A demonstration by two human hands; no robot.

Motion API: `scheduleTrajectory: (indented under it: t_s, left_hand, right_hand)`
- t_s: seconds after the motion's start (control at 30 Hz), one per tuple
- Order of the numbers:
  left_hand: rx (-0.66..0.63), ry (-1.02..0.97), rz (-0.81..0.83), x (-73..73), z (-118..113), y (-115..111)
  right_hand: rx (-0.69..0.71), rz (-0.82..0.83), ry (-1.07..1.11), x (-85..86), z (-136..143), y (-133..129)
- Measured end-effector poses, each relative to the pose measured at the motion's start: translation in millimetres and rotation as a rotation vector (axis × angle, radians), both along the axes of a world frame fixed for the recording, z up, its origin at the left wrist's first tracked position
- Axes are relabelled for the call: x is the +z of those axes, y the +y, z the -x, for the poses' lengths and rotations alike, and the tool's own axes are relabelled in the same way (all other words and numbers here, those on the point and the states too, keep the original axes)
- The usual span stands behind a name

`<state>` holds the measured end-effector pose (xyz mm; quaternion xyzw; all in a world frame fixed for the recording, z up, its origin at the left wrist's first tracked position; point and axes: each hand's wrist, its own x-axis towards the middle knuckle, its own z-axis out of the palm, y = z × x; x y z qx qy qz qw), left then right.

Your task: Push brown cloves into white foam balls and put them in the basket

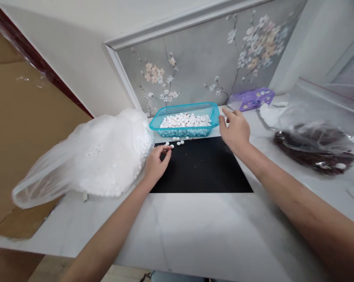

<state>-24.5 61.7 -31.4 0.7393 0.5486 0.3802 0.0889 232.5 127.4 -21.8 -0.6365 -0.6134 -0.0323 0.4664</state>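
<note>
My left hand (157,163) is at the left edge of a black mat (206,168). Its fingertips touch or nearly touch a small white bead (172,146), and the thumb stands apart from the fingers. Several more loose white beads (182,142) lie along the mat's far edge. Just behind them is a blue plastic basket (155,124) with many white beads (185,120) inside. Beside the basket's right end is my right hand (237,128), thumb and index finger apart, with nothing visible between them. Whether it touches the rim I cannot tell.
A large clear bag of white beads (112,156) fills the left side of the white marbled table (194,231). At right lies a clear zip bag (314,145) with dark brown contents. A purple packet (253,98) sits by the floral wall panel (194,62). Cardboard (24,129) stands at far left.
</note>
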Motion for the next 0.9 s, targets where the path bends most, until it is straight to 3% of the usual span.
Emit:
scheduleTrajectory:
  t_s: [0.13,0.27,0.43,0.5,0.57,0.73,0.8,0.83,0.9]
  left_hand:
    - [0.081,0.056,0.0,-1.8,3.9,4.2]
    - [0.081,0.098,0.052,-7.8,7.1,9.0]
    - [0.09,0.126,0.096,-13.5,9.0,12.1]
    - [0.088,0.123,0.096,-12.9,9.5,12.3]
    - [0.086,0.11,0.105,-11.4,9.8,12.5]
    - [0.11,0.115,0.104,-8.7,10.1,14.5]
    - [0.102,0.126,0.091,-9.0,10.6,16.3]
    - [0.1,0.129,0.089,-9.2,11.1,17.3]
    - [0.111,0.123,0.094,-9.8,12.1,19.2]
  right_hand:
    - [0.152,-0.038,-0.22,-3.2,14.7,-12.5]
    - [0.38,0.08,-0.444,-13.1,34.7,-19.3]
    - [0.465,0.186,-0.438,-28.8,45.9,-19.6]
    - [0.42,0.121,-0.39,-26.7,42.4,-18.9]
    - [0.285,0.006,-0.313,-18.9,30.9,-14.4]
    - [-0.298,-0.192,0.05,-1.6,-28.1,23.8]
    - [-0.395,0.001,0.084,-5.5,-51.3,45.0]
    - [-0.331,0.172,0.034,-9.7,-60.1,55.1]
    - [-0.247,0.262,-0.004,-19.8,-71.2,73.1]
